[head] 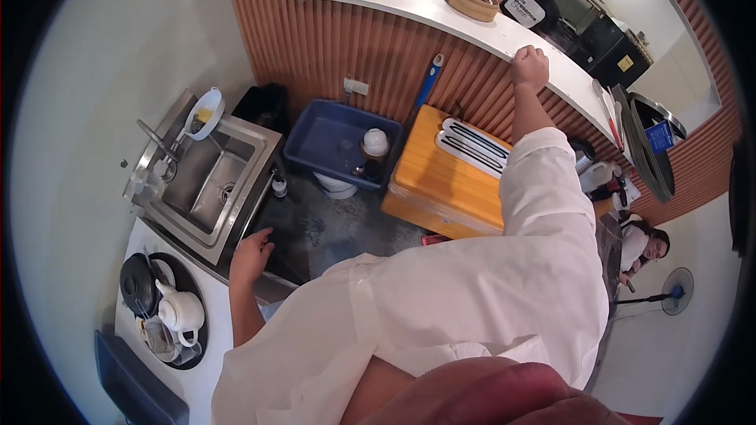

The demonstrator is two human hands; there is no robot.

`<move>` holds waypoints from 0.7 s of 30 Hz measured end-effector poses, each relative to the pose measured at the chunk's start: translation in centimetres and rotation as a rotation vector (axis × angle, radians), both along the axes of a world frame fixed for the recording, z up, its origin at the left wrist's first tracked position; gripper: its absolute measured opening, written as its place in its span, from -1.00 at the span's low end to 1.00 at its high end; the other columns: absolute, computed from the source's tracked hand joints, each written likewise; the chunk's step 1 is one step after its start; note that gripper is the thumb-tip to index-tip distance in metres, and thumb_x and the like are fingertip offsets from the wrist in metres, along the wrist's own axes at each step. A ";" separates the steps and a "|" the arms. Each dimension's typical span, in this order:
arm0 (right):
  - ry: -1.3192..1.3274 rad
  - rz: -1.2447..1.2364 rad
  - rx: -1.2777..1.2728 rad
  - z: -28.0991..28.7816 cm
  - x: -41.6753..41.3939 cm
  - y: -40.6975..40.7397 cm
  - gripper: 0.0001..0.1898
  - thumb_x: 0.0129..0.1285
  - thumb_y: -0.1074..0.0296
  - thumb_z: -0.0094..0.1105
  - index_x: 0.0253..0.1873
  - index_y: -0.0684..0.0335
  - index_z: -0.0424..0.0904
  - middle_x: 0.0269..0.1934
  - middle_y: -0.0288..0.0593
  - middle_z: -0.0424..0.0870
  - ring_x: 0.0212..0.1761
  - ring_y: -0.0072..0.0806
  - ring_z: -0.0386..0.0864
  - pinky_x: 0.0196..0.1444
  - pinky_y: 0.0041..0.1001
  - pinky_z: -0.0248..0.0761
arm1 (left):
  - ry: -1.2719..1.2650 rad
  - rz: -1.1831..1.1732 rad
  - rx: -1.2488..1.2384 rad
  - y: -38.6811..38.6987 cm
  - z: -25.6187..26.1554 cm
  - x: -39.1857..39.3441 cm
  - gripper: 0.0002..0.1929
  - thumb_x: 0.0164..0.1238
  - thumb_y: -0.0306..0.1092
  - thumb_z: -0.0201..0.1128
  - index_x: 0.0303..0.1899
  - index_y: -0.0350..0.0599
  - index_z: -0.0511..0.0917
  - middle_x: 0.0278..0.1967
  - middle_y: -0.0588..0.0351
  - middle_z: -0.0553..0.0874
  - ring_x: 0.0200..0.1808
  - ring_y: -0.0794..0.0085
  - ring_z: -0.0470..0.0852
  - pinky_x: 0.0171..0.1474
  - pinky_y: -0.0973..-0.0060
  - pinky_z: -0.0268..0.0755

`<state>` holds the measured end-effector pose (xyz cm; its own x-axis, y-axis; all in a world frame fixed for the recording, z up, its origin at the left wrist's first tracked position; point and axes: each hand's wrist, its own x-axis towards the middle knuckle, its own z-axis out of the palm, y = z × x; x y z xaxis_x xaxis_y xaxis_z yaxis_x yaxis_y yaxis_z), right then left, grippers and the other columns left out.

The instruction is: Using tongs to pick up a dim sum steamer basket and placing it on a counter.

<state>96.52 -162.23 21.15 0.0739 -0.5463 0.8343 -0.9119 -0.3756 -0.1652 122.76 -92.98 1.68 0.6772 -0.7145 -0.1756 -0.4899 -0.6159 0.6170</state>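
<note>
My right hand [530, 68] is curled into a fist at the front edge of the white counter [413, 10]; no object shows in it. Beyond it on the counter stands a round bamboo steamer [473, 2]. My left hand [252, 252] is beside the front edge of the stainless steel sink [215, 180], fingers apart, holding nothing. A white strainer [205, 115] with food scraps sits at the sink's far corner. Near my left forearm, a round black tray [202, 330] carries a white teapot [180, 310], a black lidded pot [137, 284] and a clear container.
A blue plastic tub [307, 136] holds white bowls [375, 141]. An orange box [413, 177] bears long white trays with dark strips. A person [531, 3] stands behind the counter; another person [644, 245] is at far right. Black round trays [647, 141] lean at the counter's right end.
</note>
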 end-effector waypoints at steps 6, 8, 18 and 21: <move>0.011 0.017 -0.073 -0.2 0.0 -0.1 -0.74 0.36 0.14 0.09 -0.20 0.06 0.78 -0.17 -0.19 0.75 -0.06 -0.15 0.67 0.00 -0.15 0.61 | -0.027 -0.116 -0.063 -4.1 0.2 0.3 -0.57 0.39 -0.34 0.38 0.28 -0.01 0.69 0.04 -0.12 0.80 0.10 -0.04 0.76 0.17 0.12 0.60; 0.008 0.047 -0.095 -0.4 0.3 -0.2 -0.76 0.34 0.15 0.11 -0.23 0.06 0.78 -0.19 -0.21 0.74 -0.08 -0.18 0.67 -0.03 -0.17 0.60 | -0.015 -0.150 -0.062 -5.6 0.3 0.0 -0.57 0.40 -0.34 0.37 0.28 -0.01 0.68 0.04 -0.12 0.80 0.11 -0.04 0.75 0.18 0.12 0.60; 0.003 0.068 -0.183 -0.5 0.2 -0.4 -0.80 0.29 0.19 0.15 -0.30 0.06 0.75 -0.24 -0.25 0.73 -0.13 -0.22 0.66 -0.09 -0.20 0.59 | -0.028 -0.259 0.004 -7.4 0.5 -0.9 -0.57 0.41 -0.31 0.34 0.29 0.01 0.67 0.05 -0.10 0.79 0.12 -0.04 0.74 0.20 0.10 0.59; 0.013 0.047 -0.178 -0.5 0.0 -0.4 -0.80 0.28 0.19 0.16 -0.31 0.06 0.75 -0.25 -0.25 0.72 -0.14 -0.21 0.66 -0.10 -0.20 0.59 | 0.028 -0.190 -0.014 -6.3 0.1 -0.6 -0.56 0.39 -0.32 0.35 0.29 0.01 0.68 0.03 -0.10 0.80 0.11 -0.05 0.75 0.19 0.09 0.60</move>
